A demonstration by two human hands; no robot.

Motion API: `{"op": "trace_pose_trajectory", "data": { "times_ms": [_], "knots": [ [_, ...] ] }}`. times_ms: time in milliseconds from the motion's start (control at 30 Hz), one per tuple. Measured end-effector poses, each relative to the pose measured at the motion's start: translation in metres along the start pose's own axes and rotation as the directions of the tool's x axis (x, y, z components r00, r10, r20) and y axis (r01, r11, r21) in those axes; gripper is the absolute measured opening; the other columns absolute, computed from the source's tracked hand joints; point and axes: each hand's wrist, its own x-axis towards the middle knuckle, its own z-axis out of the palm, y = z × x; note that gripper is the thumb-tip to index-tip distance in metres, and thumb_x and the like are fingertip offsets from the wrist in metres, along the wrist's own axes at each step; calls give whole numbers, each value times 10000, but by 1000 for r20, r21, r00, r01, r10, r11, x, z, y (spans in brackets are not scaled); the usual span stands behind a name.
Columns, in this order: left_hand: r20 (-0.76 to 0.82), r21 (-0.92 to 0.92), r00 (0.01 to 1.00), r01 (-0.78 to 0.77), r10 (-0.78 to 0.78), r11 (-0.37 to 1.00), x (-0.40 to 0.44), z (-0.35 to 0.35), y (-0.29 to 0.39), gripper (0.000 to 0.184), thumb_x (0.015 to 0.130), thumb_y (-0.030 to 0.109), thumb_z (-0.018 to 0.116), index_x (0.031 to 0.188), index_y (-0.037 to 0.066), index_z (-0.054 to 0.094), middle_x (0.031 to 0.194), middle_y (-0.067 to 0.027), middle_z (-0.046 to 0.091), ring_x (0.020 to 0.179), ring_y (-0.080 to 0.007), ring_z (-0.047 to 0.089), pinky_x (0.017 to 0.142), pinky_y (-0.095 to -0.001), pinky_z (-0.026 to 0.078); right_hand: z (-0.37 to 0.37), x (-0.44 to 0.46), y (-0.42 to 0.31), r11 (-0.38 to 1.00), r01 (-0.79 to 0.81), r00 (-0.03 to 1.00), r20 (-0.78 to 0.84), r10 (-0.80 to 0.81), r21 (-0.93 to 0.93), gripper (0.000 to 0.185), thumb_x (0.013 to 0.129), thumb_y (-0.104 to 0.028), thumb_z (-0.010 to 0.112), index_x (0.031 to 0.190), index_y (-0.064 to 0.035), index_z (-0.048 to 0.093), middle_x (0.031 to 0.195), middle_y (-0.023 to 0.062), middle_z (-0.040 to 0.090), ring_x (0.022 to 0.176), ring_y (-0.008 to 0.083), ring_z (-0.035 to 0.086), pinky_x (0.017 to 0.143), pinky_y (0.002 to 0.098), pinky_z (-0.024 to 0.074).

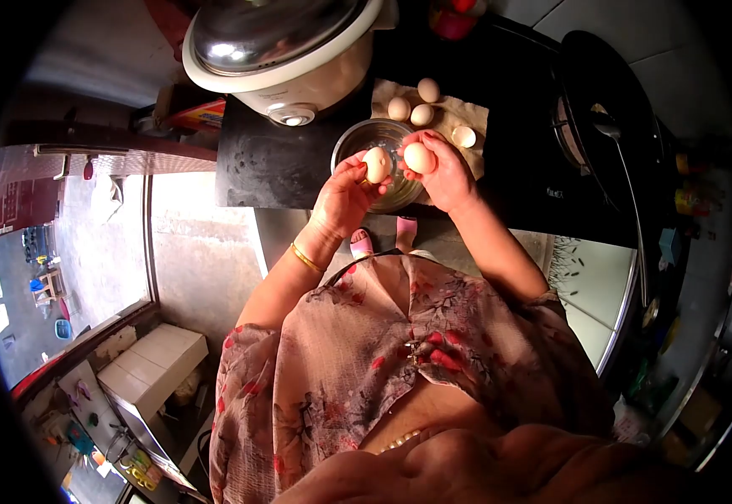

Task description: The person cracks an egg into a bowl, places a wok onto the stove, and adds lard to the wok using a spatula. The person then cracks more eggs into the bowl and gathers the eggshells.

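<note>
Over a round metal bowl (349, 140), both hands hold eggs. My left hand (345, 197) has its fingers around one egg (377, 165), which shows a small dark mark near its top. Another egg (419, 158) is in my right hand (450, 176), a short distance to the right of the first. The two eggs are apart. Behind the bowl, several whole eggs (399, 108) lie on a brown cloth or paper (473, 116). An open eggshell (463, 137) rests there too, right of the bowl. The bowl's contents are mostly hidden by the hands.
A large white cooker (299, 91) with a shiny lid stands at the back left of the black counter (261, 160). At the right are a dark wok (605, 92) and a long-handled ladle (631, 181). A red container (454, 21) stands at the back.
</note>
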Motion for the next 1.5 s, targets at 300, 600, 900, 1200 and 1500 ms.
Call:
{"op": "trace_pose_trajectory", "data": {
  "times_ms": [300, 600, 900, 1200, 1500],
  "knots": [
    [-82, 327, 997, 18, 9, 945, 3, 2, 15, 330, 902, 127, 472, 1205, -6, 475, 1056, -108, 598, 896, -184, 598, 783, -289, 485, 14, 16, -3, 626, 186, 976, 217, -28, -757, 413, 779, -102, 575, 1178, -15, 514, 950, 106, 598, 819, 140, 574, 749, 277, 467],
    [-1, 862, 977, -107, 212, 496, 12, -6, 7, 465, 767, 54, 581, 1206, -29, 451, 1071, -149, 583, 993, -212, 568, 894, -300, 447, 5, 23, 17, 536, 274, 960, 264, -97, -799, 317, 752, -76, 567, 1056, 0, 514, 896, 95, 600, 828, 155, 569, 740, 298, 476],
    [176, 982, 956, -154, 232, -111, 11, 9, 14, 440, 752, 78, 552, 1173, -23, 471, 1041, -229, 563, 966, -366, 557, 875, -381, 441, 7, 26, 21, 475, 144, 989, 141, -42, -868, 306, 691, -110, 590, 961, -2, 496, 874, 178, 605, 834, 276, 592, 746, 372, 473],
    [183, 967, 964, -142, 194, -210, 23, 3, 6, 411, 777, 92, 552, 1156, -25, 444, 1060, -242, 536, 1001, -400, 515, 899, -428, 412, 1, 38, 29, 542, -22, 998, 14, 63, -840, 345, 673, -153, 603, 966, 0, 501, 897, 188, 607, 868, 284, 589, 772, 371, 468],
    [281, 920, 930, -191, 237, -342, 30, -6, -1, 365, 786, 113, 528, 1079, -79, 424, 962, -288, 531, 884, -415, 548, 769, -442, 482, -8, 45, 38, 540, -41, 999, -22, 43, -841, 371, 662, -181, 618, 975, -6, 523, 931, 198, 616, 906, 301, 594, 804, 372, 461]
  ]
}}
